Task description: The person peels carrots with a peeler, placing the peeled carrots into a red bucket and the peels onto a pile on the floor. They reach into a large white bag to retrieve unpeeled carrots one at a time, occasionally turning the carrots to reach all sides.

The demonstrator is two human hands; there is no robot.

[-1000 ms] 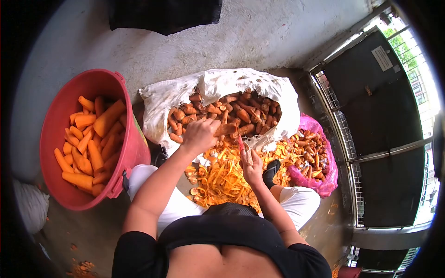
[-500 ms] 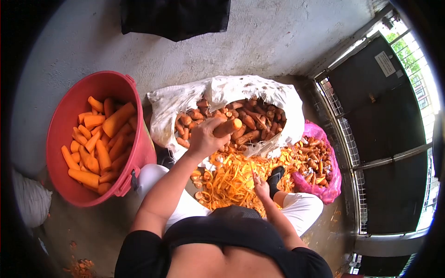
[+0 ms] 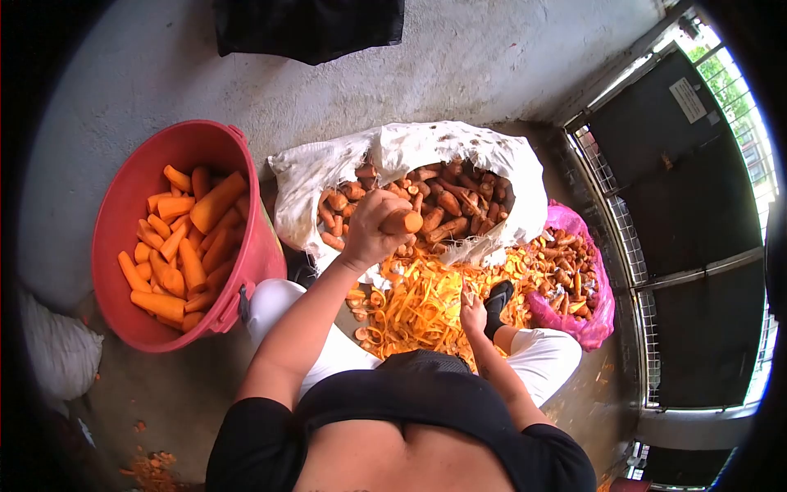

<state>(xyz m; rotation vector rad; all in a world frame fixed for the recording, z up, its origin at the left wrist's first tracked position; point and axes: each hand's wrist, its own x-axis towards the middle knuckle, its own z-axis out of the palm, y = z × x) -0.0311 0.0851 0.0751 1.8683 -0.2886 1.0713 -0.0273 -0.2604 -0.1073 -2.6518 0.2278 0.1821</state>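
Note:
My left hand [image 3: 370,235] is closed round a thick carrot [image 3: 405,221], whose pale orange cut end points up toward me. It is held over the near edge of a torn white sack [image 3: 291,184] full of unpeeled carrots [image 3: 447,205]. Lower and to the right, my right hand [image 3: 473,315] is closed on a thin object that is too small to make out. Below both hands, a heap of orange peelings [image 3: 410,307] is spread over the floor between my legs.
On the left stands a red tub [image 3: 115,287] with peeled carrots [image 3: 193,262] in it. A pink bag [image 3: 602,316] of carrot scraps sits at the right, near a dark gate [image 3: 697,328]. My shoe [image 3: 497,305] is beside the peelings. A grey wall [image 3: 467,66] rises behind the sack.
The carrot in my left hand has turned so its cut end faces me more directly, and it sits slightly closer in. My right hand has shifted slightly forward. The whole view has shifted a little.

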